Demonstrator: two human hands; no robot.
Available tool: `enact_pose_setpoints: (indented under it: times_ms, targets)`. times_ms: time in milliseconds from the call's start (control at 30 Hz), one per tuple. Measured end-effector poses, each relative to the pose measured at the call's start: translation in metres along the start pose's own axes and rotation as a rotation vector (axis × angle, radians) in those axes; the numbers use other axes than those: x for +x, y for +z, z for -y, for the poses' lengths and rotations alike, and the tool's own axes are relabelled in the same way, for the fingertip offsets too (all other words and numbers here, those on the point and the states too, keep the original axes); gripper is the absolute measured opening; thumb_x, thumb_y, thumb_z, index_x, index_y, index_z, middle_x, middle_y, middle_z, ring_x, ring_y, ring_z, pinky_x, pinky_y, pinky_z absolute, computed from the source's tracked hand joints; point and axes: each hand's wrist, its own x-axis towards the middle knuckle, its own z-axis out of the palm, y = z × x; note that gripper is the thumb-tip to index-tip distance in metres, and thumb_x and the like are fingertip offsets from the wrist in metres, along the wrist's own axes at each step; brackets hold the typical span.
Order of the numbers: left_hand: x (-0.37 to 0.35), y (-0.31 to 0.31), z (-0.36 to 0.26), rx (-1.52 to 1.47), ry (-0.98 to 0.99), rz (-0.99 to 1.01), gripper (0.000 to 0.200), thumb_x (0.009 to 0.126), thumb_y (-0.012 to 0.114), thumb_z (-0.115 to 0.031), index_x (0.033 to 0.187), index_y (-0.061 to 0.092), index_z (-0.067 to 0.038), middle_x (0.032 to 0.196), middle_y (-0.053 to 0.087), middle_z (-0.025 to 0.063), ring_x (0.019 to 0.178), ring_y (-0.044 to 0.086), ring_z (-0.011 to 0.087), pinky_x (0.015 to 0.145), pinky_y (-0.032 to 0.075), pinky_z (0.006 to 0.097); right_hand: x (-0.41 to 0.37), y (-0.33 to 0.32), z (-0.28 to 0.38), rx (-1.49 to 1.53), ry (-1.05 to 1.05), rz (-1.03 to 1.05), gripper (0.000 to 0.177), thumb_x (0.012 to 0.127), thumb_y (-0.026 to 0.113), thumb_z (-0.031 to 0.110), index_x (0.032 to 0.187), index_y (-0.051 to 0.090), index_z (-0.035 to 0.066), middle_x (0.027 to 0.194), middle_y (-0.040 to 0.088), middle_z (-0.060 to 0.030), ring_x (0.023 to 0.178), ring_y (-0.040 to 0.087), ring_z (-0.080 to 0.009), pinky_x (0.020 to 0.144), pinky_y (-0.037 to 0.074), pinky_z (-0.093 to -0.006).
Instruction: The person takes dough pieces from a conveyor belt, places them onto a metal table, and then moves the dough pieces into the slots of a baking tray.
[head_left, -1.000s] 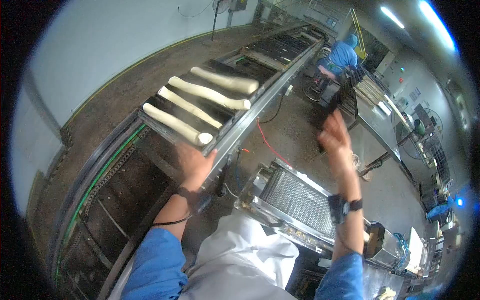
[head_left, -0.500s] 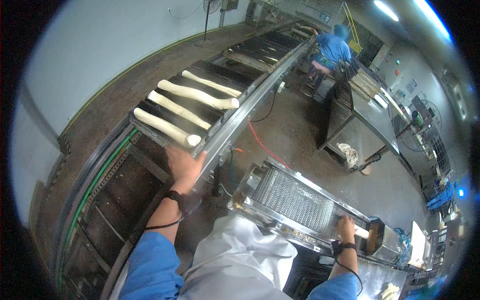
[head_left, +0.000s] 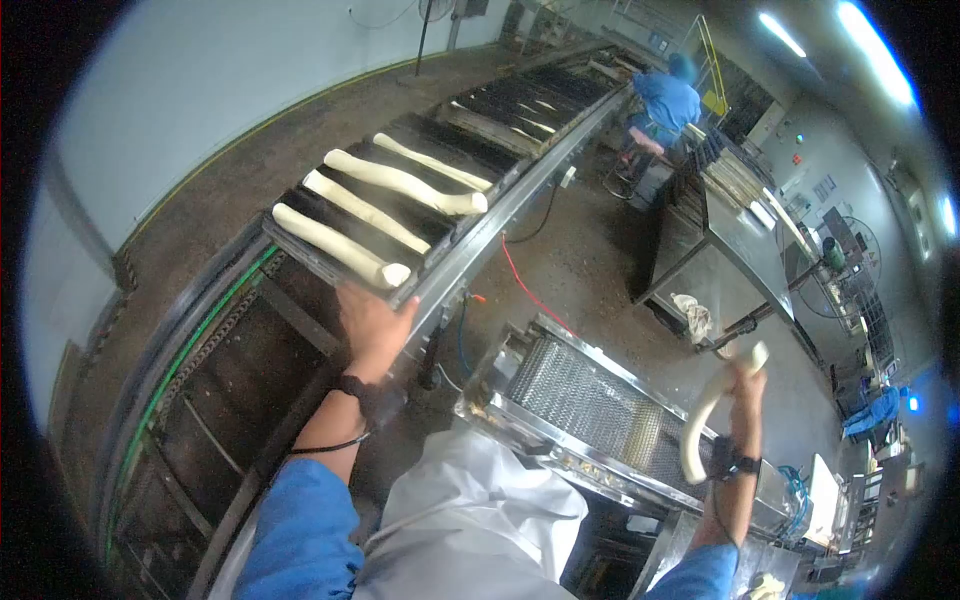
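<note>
My right hand (head_left: 746,382) is raised above the short metal mesh conveyor (head_left: 590,395), closed around a long, pale dough roll (head_left: 703,420). This roll bends, with its lower end hanging down beside my wrist. My left hand (head_left: 375,325) rests at the near edge of the black trays (head_left: 290,225), thumb apart from the fingers, just below the nearest dough roll (head_left: 335,248). The fingertips are partly hidden at the tray edge. Beyond it, several more dough rolls (head_left: 400,185) lie side by side in the tray grooves.
The tray line (head_left: 560,160) runs away on the left, where a co-worker in blue (head_left: 665,100) stands. A steel table (head_left: 720,240) with stacked boards and a cloth (head_left: 692,315) underneath is to the right. A red hose (head_left: 515,270) crosses the floor.
My right hand has lifted off the mesh conveyor, upward and to the right, with the dough roll in it. My left hand stays at the tray edge.
</note>
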Motion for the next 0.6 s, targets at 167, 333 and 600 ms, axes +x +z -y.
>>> enact_pose_setpoints:
  times_ms: [167,333,600]
  targets:
    - [-0.001,-0.006,-0.002,-0.002,-0.010,0.013,0.110,0.080,0.064,-0.056,0.138,0.013,0.023,0.146,0.015,0.0406,0.140,0.019,0.0454,0.115,0.020,0.0475,0.037,0.078,0.218,1.026,-0.272,0.398,0.047,0.092,0.060,0.022,0.131,0.044,0.003,0.121,0.054,-0.0203,0.111,0.055,-0.0284,0.097,0.045,-0.0411]
    - [-0.001,-0.004,0.001,-0.005,0.036,-0.004,0.108,0.082,0.061,-0.058,0.137,0.016,0.024,0.146,0.015,0.0408,0.140,0.016,0.0458,0.115,0.019,0.0473,-0.004,0.155,0.311,0.942,-0.362,0.419,0.075,0.091,0.057,0.008,0.151,0.012,0.009,0.153,0.020,-0.0241,0.139,0.028,-0.0338,0.114,0.027,-0.0454]
    - [0.001,0.002,0.002,-0.074,-0.018,-0.009,0.111,0.079,0.066,-0.056,0.137,0.014,0.023,0.145,0.016,0.0403,0.139,0.017,0.0463,0.116,0.018,0.0467,-0.076,0.153,0.055,-0.028,-0.230,0.353,0.066,0.089,0.063,0.012,0.146,0.032,0.007,0.149,0.034,-0.0190,0.139,0.031,-0.0281,0.113,0.028,-0.0380]
